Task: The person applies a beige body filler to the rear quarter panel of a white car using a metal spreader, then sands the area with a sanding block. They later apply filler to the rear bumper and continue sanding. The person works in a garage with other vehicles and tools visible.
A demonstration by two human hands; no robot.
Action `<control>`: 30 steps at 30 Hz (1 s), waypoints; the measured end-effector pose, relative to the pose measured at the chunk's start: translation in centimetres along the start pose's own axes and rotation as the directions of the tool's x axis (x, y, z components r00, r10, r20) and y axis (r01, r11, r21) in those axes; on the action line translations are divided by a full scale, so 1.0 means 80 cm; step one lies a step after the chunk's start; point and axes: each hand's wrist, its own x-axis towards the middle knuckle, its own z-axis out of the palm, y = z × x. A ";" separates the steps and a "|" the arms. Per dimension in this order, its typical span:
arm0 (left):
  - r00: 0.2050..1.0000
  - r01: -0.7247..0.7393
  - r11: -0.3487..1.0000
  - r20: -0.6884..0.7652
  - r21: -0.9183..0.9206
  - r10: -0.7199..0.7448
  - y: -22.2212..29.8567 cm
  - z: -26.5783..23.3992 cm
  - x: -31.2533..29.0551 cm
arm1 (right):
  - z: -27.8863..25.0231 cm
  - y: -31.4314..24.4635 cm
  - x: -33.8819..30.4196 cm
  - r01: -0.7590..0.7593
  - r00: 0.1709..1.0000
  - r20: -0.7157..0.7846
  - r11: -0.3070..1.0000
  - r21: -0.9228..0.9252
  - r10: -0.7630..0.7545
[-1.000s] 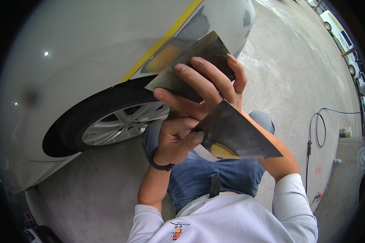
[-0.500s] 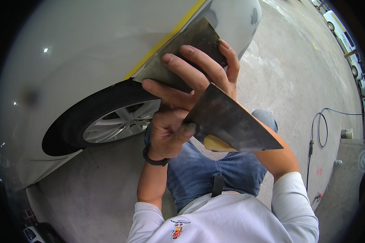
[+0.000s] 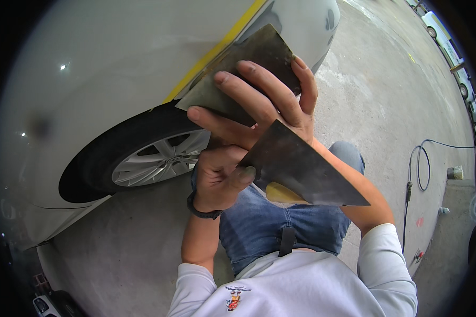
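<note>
My left hand (image 3: 219,177), a dark band at its wrist, is closed on a dark, thin, triangular-looking putty spreader (image 3: 307,164), with the thumb on its face. A dab of yellow putty (image 3: 283,193) sits near that spreader's lower edge. Just above, my right hand (image 3: 269,100) has its fingers spread over a second dark flat putty spreader (image 3: 248,68); its thumb is hidden. This upper spreader overlaps the car's pale body panel (image 3: 116,58) beside a strip of yellow tape (image 3: 214,53). Whether it touches the panel I cannot tell.
Below the panel is the car's wheel (image 3: 164,158) with a black tyre. Grey patches (image 3: 269,18) mark the bodywork beyond the tape. On the concrete floor to the right lies a looped hose (image 3: 420,169), near a small can (image 3: 455,173). Vehicles (image 3: 444,42) stand far right.
The lower spreader has dropped slightly and tilted a little. My right hand has shifted slightly to the right with the upper spreader. Both hands keep their grip.
</note>
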 end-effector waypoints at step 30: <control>1.000 0.015 1.000 -0.002 -0.016 -0.015 0.004 0.003 0.015 | -0.010 0.009 0.007 0.014 0.992 0.123 0.995 -0.103 -0.001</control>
